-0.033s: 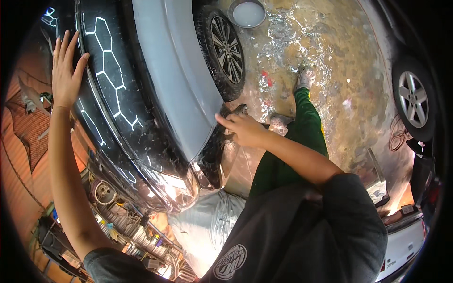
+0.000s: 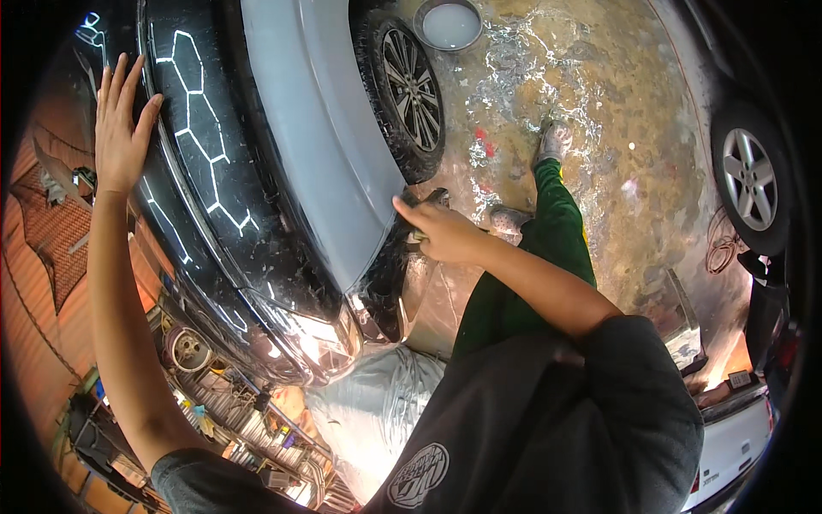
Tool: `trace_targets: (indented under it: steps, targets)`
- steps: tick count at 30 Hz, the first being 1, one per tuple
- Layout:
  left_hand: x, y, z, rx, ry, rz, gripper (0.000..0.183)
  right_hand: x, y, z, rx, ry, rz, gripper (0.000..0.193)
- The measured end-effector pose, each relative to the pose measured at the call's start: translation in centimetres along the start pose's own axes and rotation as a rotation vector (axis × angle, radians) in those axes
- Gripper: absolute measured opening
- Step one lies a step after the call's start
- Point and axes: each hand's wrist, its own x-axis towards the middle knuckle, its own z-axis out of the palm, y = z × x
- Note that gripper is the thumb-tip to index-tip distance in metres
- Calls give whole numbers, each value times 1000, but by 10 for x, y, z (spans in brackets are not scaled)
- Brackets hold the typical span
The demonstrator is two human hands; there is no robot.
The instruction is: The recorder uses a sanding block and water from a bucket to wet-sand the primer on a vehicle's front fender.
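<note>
A black car panel (image 2: 193,111) with bright hexagonal light reflections lies under my left hand (image 2: 121,128). That hand is flat on its upper edge, fingers spread and thumb apart. Beside it runs a matte grey panel (image 2: 317,111), curving over the front wheel (image 2: 411,90). At the lower front corner of the grey panel is my right hand (image 2: 441,230), its thumb stretched along the edge and its other fingers curled under. Something small and yellowish shows beneath those fingers; most of it is hidden.
A round basin (image 2: 448,26) of pale liquid stands on the wet, stained floor by the wheel. Another vehicle's wheel (image 2: 747,180) and a coiled hose (image 2: 724,242) are at the right. Crumpled plastic sheeting (image 2: 377,403) and a cluttered rack (image 2: 257,420) lie close by.
My right hand has turned slightly at the panel's corner, its thumb lifting a little and its fingers curling further under. My left hand has stayed in place.
</note>
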Motion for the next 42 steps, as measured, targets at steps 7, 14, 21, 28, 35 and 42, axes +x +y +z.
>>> trace_targets:
  steps: [7, 14, 21, 28, 35, 42]
  targets:
    - [1, -3, 6, 8, 7, 11, 60, 15, -4, -5, 141, -60, 93, 94]
    - [-1, -2, 5, 7, 8, 12, 59, -9, -8, 0, 53, -128, 74, 95]
    - [-3, 4, 4, 29, 133, -89, 60, -50, -6, -45, 76, 218, 84, 76]
    - [-69, 89, -20, -231, 416, -724, 74, -150, 66, -193, -3, 460, 360, 69]
    - [-168, 242, -79, -151, 268, -1211, 63, -303, 206, -254, -238, 264, 931, 39]
    - [-226, 321, -66, 160, 118, -1597, 67, -307, 326, -284, -811, -698, 614, 44]
